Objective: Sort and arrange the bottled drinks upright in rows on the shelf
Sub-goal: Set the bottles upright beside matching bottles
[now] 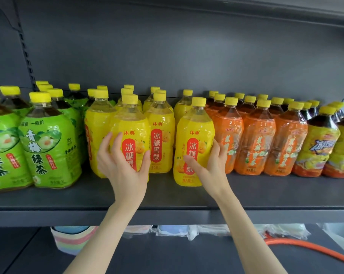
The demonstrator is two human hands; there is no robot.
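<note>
Bottled drinks all stand upright on shelf [167,196], sorted by colour. Green tea bottles [48,143] at 9 o'clock: rows done. At centre, left hand [121,163] grips front yellow bottle [130,123]. At its 3 o'clock, right hand [212,165] grips second yellow bottle [195,131], forward of its row. Orange bottles [258,143] at 3 o'clock: lined up. Probably only the yellow rows need squaring.
</note>
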